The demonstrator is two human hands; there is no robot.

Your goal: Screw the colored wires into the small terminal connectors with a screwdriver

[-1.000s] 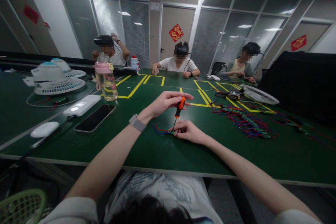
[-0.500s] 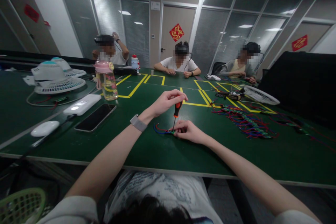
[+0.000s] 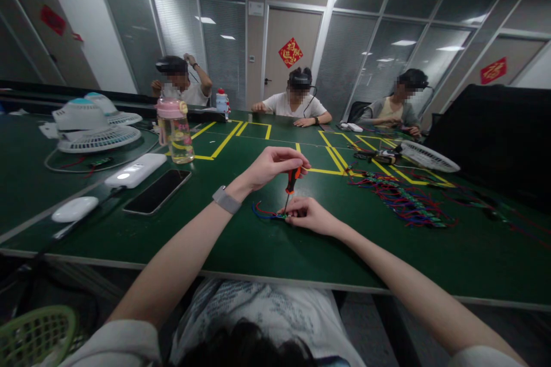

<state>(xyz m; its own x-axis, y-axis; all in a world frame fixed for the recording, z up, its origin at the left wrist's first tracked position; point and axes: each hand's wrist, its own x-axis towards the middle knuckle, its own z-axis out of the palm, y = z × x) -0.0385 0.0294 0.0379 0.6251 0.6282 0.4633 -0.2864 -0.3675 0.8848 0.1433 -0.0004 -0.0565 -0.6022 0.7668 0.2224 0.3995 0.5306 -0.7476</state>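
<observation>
My left hand (image 3: 273,164) is closed around the top of a small orange-handled screwdriver (image 3: 291,182), which stands nearly upright. Its tip rests on a small green part with red and blue wires (image 3: 267,213) lying on the green table (image 3: 267,246). My right hand (image 3: 307,214) is closed on that part, pinning it to the table just right of the tip. A grey watch band sits on my left wrist.
A phone (image 3: 156,191), a white power bank (image 3: 135,170), a white case (image 3: 74,209), a pink-lidded bottle (image 3: 174,129) and fans (image 3: 92,129) lie to the left. A heap of wired parts (image 3: 404,198) lies right. Three people sit at the far side.
My left fingers have curled down over the screwdriver handle and shifted their grip on it. The right hand and the wired part have stayed put.
</observation>
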